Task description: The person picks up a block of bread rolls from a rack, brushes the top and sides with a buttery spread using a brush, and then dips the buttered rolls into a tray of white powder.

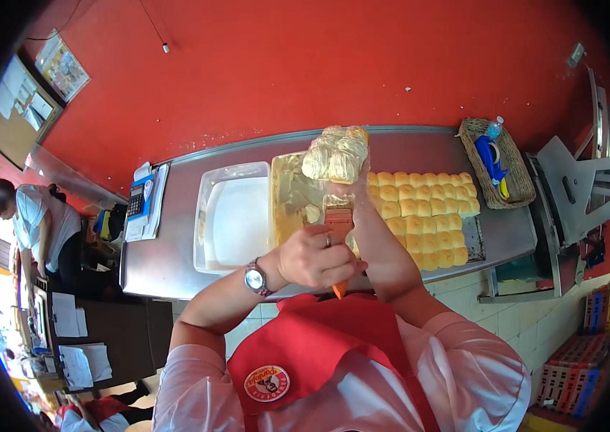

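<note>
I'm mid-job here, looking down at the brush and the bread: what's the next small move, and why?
I'd probably ease the brush slightly up toward the pale bread piece: the left hand grips it with its orange handle pointing down, and the right hand seems to hold the bread just beyond it. Whether the bristles touch already, I cannot tell.

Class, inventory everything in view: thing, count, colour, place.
Table: one, grey, centre
Bread: one block, pale, centre
Brush: one, orange, below bread
Rolls: many, golden, right of bread
Tubs: two, pale, left-centre
Basket: one, brown, right of rolls
Calculator: one, black, table's left
Papers: several, white, left
Machine: one, grey, right
Crates: several, multicoloured, lower right
Wall: one, red, behind
Co-workers: at least two, white clothing, left
Apron: one, red, lower centre
Left hand: one, gripping brush
Right hand: one, holding bread
</note>
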Demonstrator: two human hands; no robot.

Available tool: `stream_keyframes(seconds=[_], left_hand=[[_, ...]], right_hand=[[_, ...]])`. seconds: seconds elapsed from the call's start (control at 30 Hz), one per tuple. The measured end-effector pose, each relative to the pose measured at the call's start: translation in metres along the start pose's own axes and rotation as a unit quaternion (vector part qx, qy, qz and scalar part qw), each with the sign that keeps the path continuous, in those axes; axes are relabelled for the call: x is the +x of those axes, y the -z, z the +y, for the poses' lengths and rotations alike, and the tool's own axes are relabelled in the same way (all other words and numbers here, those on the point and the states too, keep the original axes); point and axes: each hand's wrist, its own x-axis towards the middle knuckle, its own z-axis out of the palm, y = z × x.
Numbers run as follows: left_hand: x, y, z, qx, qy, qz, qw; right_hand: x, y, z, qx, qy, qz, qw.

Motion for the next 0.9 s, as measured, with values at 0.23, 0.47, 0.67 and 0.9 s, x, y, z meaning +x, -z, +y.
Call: stream_keyframes(seconds=[0.23,0.47,0.67,0.9], left_hand=[[0.036,0.052,-0.107,-0.196,0.531,0.260,0.782],[0.011,0.013,-0.005,0.002,-0.025,-0.015,1.000],[0.056,0.039,-0.095,-0.275,0.472,0.193,0.815],[0.046,0.006,-0.027,-0.032,0.175,-0.053,0.983]], right_hand=[[-0.003,-0.062,0.019,0.000,-0.009,0.042,0.999],[0.018,-0.047,0.004,-0.050,0.003,-0.102,0.994],[0.002,-0.095,0.014,-0.066,0.052,0.052,0.995],[0.006,-0.082,-0.007,-0.087,0.181,0.024,0.979]])
